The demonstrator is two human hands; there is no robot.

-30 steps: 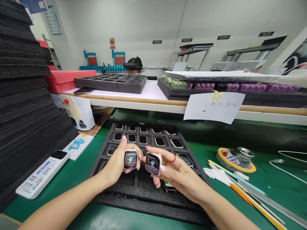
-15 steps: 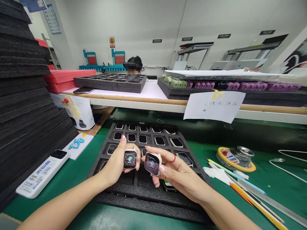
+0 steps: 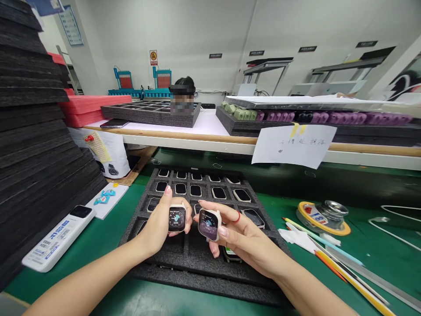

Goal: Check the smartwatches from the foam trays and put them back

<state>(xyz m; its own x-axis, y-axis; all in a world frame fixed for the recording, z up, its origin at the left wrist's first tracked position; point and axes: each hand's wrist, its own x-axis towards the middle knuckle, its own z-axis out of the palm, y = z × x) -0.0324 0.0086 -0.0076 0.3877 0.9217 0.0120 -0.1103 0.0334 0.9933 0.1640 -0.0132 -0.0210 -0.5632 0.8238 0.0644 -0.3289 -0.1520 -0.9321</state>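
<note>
Left watch (image 3: 177, 218) is gripped by curled fingers of the left hand (image 3: 158, 226); right watch (image 3: 208, 225) is pinched between thumb and fingers of the right hand (image 3: 241, 235). Both are held, screens lit, over the foam tray's (image 3: 184, 274) near half. Black-screened watches (image 3: 195, 191) are seated toward its far edge. Tape roll (image 3: 318, 218) is placed off the tray's right edge.

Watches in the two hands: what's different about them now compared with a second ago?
Very little. The left hand and its watch have drifted very slightly to the left. Nothing was taken hold of or let go: the right hand still holds the second watch, almost exactly where it was. The tray and the other visible watches in it stayed put.
</note>
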